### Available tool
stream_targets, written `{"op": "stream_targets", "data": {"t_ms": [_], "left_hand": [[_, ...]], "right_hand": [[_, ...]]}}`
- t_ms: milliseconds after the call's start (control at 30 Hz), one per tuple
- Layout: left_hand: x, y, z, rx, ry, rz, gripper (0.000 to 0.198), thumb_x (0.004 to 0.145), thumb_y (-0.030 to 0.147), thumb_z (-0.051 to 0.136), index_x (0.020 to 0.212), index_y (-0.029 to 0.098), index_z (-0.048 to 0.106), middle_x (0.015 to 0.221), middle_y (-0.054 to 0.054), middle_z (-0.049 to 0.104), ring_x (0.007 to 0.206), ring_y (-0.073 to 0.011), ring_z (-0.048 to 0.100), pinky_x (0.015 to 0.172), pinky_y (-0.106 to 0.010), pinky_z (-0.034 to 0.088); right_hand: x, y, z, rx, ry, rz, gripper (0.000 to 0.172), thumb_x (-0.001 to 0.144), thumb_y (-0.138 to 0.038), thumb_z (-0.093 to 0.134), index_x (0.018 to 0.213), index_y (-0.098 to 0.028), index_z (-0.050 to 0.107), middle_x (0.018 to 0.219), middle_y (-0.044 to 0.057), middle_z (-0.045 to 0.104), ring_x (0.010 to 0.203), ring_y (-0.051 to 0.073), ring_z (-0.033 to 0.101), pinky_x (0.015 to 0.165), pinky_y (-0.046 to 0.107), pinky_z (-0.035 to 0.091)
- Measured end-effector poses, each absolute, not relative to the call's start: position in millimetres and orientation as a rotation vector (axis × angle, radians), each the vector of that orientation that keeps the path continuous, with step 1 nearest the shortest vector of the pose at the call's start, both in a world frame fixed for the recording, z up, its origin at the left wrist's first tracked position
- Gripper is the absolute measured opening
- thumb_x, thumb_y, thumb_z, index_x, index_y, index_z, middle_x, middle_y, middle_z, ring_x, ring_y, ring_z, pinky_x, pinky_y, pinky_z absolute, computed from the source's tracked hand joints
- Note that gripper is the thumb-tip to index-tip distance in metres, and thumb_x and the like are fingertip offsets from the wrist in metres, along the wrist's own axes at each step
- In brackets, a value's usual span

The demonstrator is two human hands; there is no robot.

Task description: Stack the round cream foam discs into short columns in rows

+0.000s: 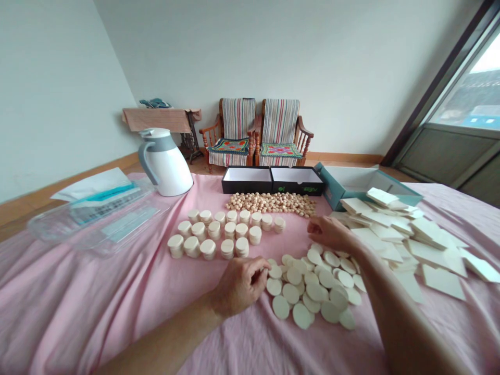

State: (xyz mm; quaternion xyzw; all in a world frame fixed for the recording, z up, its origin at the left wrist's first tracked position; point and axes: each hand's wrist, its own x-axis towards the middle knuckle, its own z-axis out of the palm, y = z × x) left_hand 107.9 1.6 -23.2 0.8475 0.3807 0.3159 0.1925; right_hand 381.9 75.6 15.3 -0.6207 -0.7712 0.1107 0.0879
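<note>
A loose pile of pale round wooden discs (313,290) lies on the pink cloth in front of me. My left hand (241,284) is at the pile's left edge, fingers curled and closed, fingertips beside the outermost discs. Beyond the pile's far side, my right hand (330,233) hovers or rests with its fingers bent inward and closed. Whatever either hand might hold is hidden by the fingers. Left of centre, several short stacks of discs (229,230) stand in three rough rows. One stack (279,225) at the right end of the far row is nearest my right hand.
Small wooden beads (271,204) lie heaped before two black open boxes (247,186). A teal box (332,190) stands behind a heap of pale square pieces (394,229). On the left are a white jug (172,166) and clear plastic packaging (97,219). Two chairs (238,122) stand by the wall.
</note>
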Motion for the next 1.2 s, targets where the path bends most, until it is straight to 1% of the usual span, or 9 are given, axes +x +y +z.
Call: {"op": "stream_targets", "data": {"t_ms": [100,233,300,433,600,800,933,1033,1200], "left_hand": [[107.5,1.4,-22.7,2.379,1.07,0.877,0.019,0.081,0.013,0.048,0.089,0.016,0.064,0.071,-0.002,0.068,0.063,-0.0126,0.061,0.06,-0.021,0.043],[107.4,1.3,-22.6,2.382,1.074,0.867,0.019,0.081,0.012,0.047,0.089,0.016,0.064,0.072,-0.002,0.068,0.064,-0.0124,0.061,0.061,-0.021,0.043],[107.6,1.3,-22.7,2.384,1.062,0.871,0.019,0.081,0.012,0.047,0.09,0.016,0.064,0.073,-0.002,0.068,0.065,-0.0123,0.062,0.061,-0.021,0.043],[107.8,1.2,-22.5,2.393,1.051,0.88,0.019,0.081,0.012,0.047,0.089,0.016,0.064,0.072,-0.002,0.068,0.063,-0.0119,0.062,0.059,-0.02,0.042],[107.6,0.8,-21.9,2.401,1.062,0.887,0.018,0.081,0.012,0.047,0.089,0.016,0.064,0.072,-0.002,0.068,0.063,-0.0117,0.062,0.059,-0.02,0.042],[107.5,1.0,-22.0,2.391,1.053,0.874,0.019,0.081,0.012,0.047,0.089,0.016,0.064,0.074,-0.003,0.069,0.065,-0.0124,0.062,0.061,-0.021,0.043],[107.3,1.3,-21.9,2.382,1.062,0.859,0.02,0.081,0.012,0.047,0.09,0.016,0.064,0.074,-0.002,0.068,0.065,-0.0123,0.062,0.061,-0.021,0.043],[107.0,1.7,-21.9,2.389,1.076,0.853,0.019,0.082,0.013,0.046,0.089,0.016,0.064,0.071,-0.002,0.067,0.063,-0.0121,0.061,0.059,-0.021,0.042],[106.8,1.3,-21.8,2.389,1.073,0.851,0.02,0.081,0.013,0.047,0.089,0.016,0.064,0.072,-0.002,0.068,0.063,-0.012,0.061,0.061,-0.021,0.043]], "right_hand": [[392.8,68.6,19.8,-1.961,-2.434,0.379,0.007,0.063,-0.018,0.06,0.07,-0.018,0.062,0.073,0.005,0.065,0.07,0.018,0.058,0.059,0.024,0.036],[389.0,63.6,22.2,-1.932,-2.522,0.51,0.029,0.056,-0.009,0.063,0.083,-0.019,0.063,0.079,0.003,0.065,0.07,0.016,0.057,0.057,0.023,0.034],[381.5,63.7,20.0,-1.888,-2.55,0.472,0.034,0.056,-0.006,0.06,0.087,-0.019,0.063,0.083,0.003,0.065,0.071,0.016,0.057,0.058,0.023,0.034],[366.5,68.7,11.3,-1.713,-2.512,0.366,0.029,0.063,-0.003,0.05,0.086,-0.015,0.062,0.085,0.007,0.064,0.075,0.016,0.056,0.065,0.023,0.037],[369.7,71.0,9.6,-1.639,-2.429,0.365,0.037,0.061,0.001,0.048,0.092,-0.015,0.061,0.09,0.006,0.063,0.078,0.014,0.056,0.068,0.022,0.038],[376.5,68.3,10.7,-1.74,-2.58,0.495,0.036,0.058,-0.006,0.056,0.091,-0.018,0.062,0.088,0.006,0.061,0.073,0.015,0.055,0.06,0.022,0.036],[371.0,75.1,0.3,-1.726,-2.536,0.345,0.03,0.061,-0.009,0.055,0.089,-0.016,0.06,0.086,0.007,0.062,0.077,0.017,0.054,0.065,0.024,0.035],[370.8,81.6,-9.0,-1.711,-2.433,0.224,0.033,0.063,-0.008,0.053,0.095,-0.014,0.058,0.091,0.009,0.062,0.084,0.018,0.055,0.07,0.025,0.036],[374.3,86.0,-17.6,-1.681,-2.422,0.236,0.025,0.065,-0.018,0.059,0.09,-0.016,0.057,0.089,0.007,0.061,0.08,0.017,0.054,0.067,0.024,0.036]]}}
